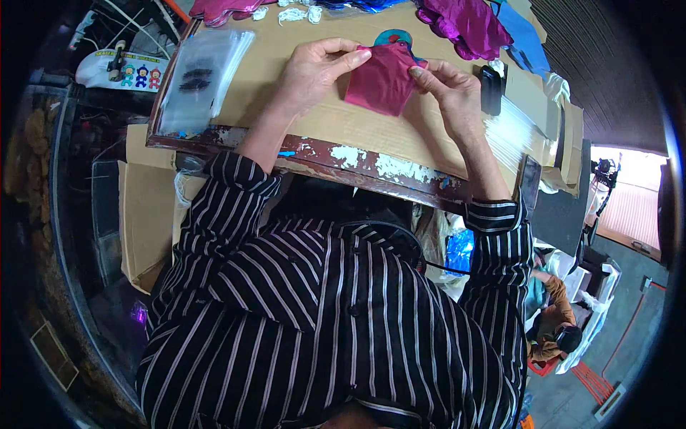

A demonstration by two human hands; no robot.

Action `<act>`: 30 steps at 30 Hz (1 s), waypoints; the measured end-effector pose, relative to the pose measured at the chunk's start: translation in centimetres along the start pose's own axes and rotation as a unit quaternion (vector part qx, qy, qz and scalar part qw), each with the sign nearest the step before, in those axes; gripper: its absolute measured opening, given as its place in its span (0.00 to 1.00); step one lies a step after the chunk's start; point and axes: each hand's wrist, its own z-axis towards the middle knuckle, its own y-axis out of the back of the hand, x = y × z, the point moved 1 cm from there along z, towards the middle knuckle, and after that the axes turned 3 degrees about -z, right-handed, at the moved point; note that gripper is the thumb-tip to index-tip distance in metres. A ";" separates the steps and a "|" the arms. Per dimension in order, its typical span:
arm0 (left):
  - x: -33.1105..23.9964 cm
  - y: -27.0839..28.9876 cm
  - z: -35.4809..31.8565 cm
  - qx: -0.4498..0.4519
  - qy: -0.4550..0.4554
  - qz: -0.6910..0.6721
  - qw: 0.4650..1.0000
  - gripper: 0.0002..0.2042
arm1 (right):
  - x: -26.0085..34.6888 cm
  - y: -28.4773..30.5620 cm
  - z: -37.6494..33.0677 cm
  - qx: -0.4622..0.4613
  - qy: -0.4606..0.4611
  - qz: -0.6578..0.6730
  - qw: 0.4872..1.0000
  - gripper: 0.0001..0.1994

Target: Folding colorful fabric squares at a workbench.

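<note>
A folded pink foil piece (382, 82), which looks like a flat, uninflated balloon, is stretched out just above the cardboard-covered table. My left hand (312, 71) pinches its upper left corner between thumb and finger. At its upper right edge, my right hand (451, 91) grips with the thumb on top. Just behind the foil lies a round teal piece (393, 36) with a red part, half covered by it. To the left of my left hand rests a stack of clear plastic bags (204, 79). Near my right hand stands a small black object (491, 90), its kind unclear.
Shiny purple foil (468, 25) and pink foil (225, 8) lie along the far edge, with white string bundles (300, 14). Clear sleeves (511, 129) are piled at right. The worn table edge (350, 156) is near me. An open carton (146, 214) stands lower left; another person (557, 314) sits at right.
</note>
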 end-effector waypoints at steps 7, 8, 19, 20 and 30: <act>-1.2 -0.1 -1.4 -0.043 -0.203 0.235 0.950 0.07 | -0.2 -0.3 -1.2 -0.070 0.149 -0.040 0.985 0.06; -1.3 -0.3 -1.7 -0.041 -0.203 0.233 0.950 0.07 | -0.3 -0.1 -1.7 -0.068 0.151 -0.056 0.985 0.06; -1.2 -0.9 -3.1 0.005 -0.157 0.144 0.977 0.09 | 0.5 0.8 -4.1 -0.058 0.185 -0.123 0.973 0.06; -1.7 -0.8 -3.0 0.006 -0.156 0.143 0.977 0.09 | 1.1 1.0 -4.1 -0.036 0.123 -0.102 0.986 0.06; 0.8 -0.1 0.4 0.153 0.144 0.220 0.953 0.10 | -2.1 2.8 -1.4 0.153 -0.149 -0.026 0.977 0.03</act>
